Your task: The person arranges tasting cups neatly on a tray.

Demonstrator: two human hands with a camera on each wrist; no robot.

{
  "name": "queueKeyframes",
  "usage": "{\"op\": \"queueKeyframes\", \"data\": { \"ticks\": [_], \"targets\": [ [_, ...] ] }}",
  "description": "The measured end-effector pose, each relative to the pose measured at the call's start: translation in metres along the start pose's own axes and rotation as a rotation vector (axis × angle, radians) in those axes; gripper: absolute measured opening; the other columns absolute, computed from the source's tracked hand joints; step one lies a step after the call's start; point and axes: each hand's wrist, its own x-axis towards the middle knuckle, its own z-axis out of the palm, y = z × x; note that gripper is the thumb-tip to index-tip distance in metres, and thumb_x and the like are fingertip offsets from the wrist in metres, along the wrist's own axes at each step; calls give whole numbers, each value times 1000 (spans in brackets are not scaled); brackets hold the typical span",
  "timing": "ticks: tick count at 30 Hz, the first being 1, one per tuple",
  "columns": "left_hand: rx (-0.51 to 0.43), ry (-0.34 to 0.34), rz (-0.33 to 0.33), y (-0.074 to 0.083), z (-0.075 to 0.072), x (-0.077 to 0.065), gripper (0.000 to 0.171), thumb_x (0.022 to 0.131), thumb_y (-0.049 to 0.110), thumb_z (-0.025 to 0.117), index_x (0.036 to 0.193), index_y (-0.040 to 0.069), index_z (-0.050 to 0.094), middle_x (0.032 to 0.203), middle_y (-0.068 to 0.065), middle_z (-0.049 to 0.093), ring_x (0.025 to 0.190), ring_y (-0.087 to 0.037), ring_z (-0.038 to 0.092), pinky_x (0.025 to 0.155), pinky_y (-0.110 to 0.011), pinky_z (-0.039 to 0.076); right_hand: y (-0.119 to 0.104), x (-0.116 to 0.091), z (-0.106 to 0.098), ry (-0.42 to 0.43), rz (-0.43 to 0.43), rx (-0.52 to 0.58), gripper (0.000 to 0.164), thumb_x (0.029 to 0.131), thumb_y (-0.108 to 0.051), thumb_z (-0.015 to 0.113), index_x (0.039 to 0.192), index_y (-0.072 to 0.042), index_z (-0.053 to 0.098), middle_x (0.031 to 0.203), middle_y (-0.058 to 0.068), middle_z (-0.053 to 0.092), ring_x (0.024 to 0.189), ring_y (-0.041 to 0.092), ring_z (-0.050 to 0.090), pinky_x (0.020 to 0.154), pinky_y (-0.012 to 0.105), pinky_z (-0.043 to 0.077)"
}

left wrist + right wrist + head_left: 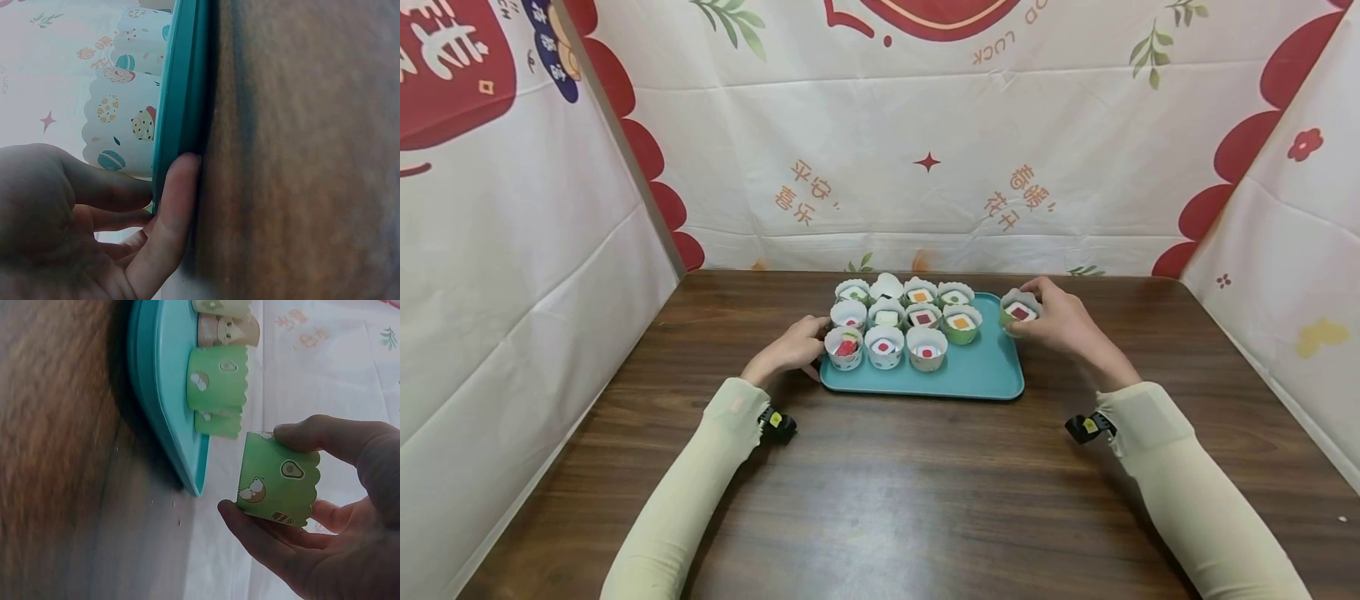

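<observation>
A green paper baking cup (pixel 1019 310), printed with an avocado (pixel 292 469), is held by my right hand (pixel 1063 321) between thumb and fingers. Inside it sits something white with a dark red square. The cup hangs just off the right end of a teal tray (pixel 981 371), apart from the cups there. My left hand (pixel 793 343) pinches the tray's left rim (pixel 178 106), its thumb low on the outer side. Nearest to it on the tray stands a white printed cup (pixel 844 347) with red filling. Several more filled cups crowd the tray's left and middle.
The tray lies on a brown wooden table (pixel 865 500), close to its back edge. A white printed cloth (pixel 925 125) hangs behind, and similar cloth covers both sides. A green cup (pixel 962 325) with an orange square stands at the right of the group.
</observation>
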Motion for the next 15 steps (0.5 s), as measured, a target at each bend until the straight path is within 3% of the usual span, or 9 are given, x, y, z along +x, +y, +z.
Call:
{"op": "queueKeyframes", "data": {
  "ticks": [10,15],
  "targets": [
    [1,6,-2,0,0,1,62,98,1,38,159,-1,33,140,-27,40,103,-36,60,64,-36,67,-8,-5,14,-15,-38,-40,74,91,-33,76,147,0,41,144,34,48,120,43,53,90,52,53],
    [-8,6,-3,0,0,1,62,97,0,38,159,-1,33,138,-27,40,101,-35,60,63,-36,67,-11,-6,18,-19,-59,-56,72,91,-31,77,146,0,42,143,33,51,121,44,54,89,52,54]
  ]
}}
